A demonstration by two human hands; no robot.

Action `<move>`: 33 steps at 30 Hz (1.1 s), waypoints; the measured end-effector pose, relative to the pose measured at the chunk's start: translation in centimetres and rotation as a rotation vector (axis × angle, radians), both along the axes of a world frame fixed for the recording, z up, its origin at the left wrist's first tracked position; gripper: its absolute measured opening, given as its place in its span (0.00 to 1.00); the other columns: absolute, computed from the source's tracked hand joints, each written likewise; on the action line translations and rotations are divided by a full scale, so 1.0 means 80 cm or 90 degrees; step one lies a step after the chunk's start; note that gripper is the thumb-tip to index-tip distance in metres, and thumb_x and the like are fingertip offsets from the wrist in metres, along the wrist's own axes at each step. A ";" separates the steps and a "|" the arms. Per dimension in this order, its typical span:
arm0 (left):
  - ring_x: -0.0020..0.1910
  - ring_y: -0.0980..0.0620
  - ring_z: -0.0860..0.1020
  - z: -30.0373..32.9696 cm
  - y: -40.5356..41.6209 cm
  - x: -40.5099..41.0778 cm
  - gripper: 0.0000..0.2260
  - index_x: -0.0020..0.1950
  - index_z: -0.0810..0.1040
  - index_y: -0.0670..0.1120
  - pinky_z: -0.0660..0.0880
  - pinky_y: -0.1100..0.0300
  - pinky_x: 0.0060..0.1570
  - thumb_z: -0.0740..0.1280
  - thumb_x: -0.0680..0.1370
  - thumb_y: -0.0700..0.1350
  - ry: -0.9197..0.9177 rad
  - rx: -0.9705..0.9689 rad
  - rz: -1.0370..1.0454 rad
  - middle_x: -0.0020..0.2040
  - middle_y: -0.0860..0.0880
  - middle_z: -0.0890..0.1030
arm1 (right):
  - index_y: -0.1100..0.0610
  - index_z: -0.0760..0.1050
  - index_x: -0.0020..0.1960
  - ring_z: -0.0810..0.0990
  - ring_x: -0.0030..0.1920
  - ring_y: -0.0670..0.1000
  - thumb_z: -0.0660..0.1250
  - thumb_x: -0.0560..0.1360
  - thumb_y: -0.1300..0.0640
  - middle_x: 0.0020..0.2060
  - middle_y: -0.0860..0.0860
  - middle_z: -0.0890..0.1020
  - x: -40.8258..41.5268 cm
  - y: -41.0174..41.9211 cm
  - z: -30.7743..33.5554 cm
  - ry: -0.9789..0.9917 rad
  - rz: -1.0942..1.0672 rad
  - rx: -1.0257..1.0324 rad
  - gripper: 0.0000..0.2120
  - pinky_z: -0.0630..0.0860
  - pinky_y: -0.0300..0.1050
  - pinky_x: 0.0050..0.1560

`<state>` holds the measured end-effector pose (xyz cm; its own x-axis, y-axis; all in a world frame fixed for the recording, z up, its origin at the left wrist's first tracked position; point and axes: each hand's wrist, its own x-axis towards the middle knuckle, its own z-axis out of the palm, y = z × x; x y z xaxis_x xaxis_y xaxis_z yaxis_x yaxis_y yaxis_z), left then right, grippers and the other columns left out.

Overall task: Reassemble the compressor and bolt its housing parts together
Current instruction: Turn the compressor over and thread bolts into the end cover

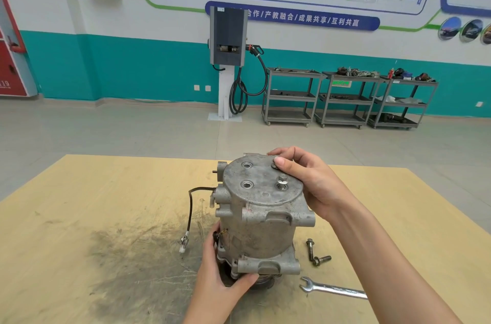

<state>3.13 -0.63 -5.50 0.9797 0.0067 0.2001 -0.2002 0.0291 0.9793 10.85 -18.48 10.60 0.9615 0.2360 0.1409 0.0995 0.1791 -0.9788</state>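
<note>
Nearest us, a wrench (333, 290) lies on the tabletop (79, 204), partly under our right forearm. Our left hand (223, 270) grips the lower end of the compressor (260, 217), thumb curled under its bottom flange. The compressor stands upright at the tabletop's middle. Two loose bolts (316, 253) lie just beside its right side, and a black cable with a white plug (187, 222) trails to its left. On the round top cover one bolt (282, 180) stands in its hole. Our right hand (310, 183) cups the cover's far edge, thumb pressing on another bolt head (273, 166). Beyond, a charging post (228, 58) and grey carts (345, 97) line the wall.
</note>
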 end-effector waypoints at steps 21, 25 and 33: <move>0.65 0.61 0.73 0.008 0.000 -0.004 0.45 0.71 0.57 0.61 0.67 0.52 0.69 0.79 0.60 0.49 0.017 0.005 -0.001 0.68 0.59 0.71 | 0.58 0.80 0.43 0.80 0.42 0.51 0.73 0.64 0.55 0.42 0.52 0.83 -0.004 0.002 0.013 0.030 0.009 -0.069 0.10 0.78 0.44 0.44; 0.66 0.61 0.72 0.009 -0.001 -0.003 0.47 0.71 0.57 0.62 0.68 0.52 0.69 0.78 0.58 0.54 0.016 0.016 0.000 0.68 0.59 0.71 | 0.60 0.80 0.45 0.78 0.50 0.54 0.71 0.65 0.56 0.42 0.47 0.84 -0.003 -0.001 0.011 0.031 0.012 -0.058 0.11 0.72 0.51 0.54; 0.65 0.62 0.73 0.007 0.000 -0.003 0.47 0.71 0.58 0.60 0.69 0.58 0.66 0.78 0.57 0.55 0.011 0.015 0.001 0.68 0.60 0.71 | 0.58 0.75 0.36 0.80 0.43 0.51 0.74 0.61 0.58 0.45 0.52 0.81 0.002 0.006 0.013 0.025 -0.023 -0.048 0.09 0.77 0.46 0.46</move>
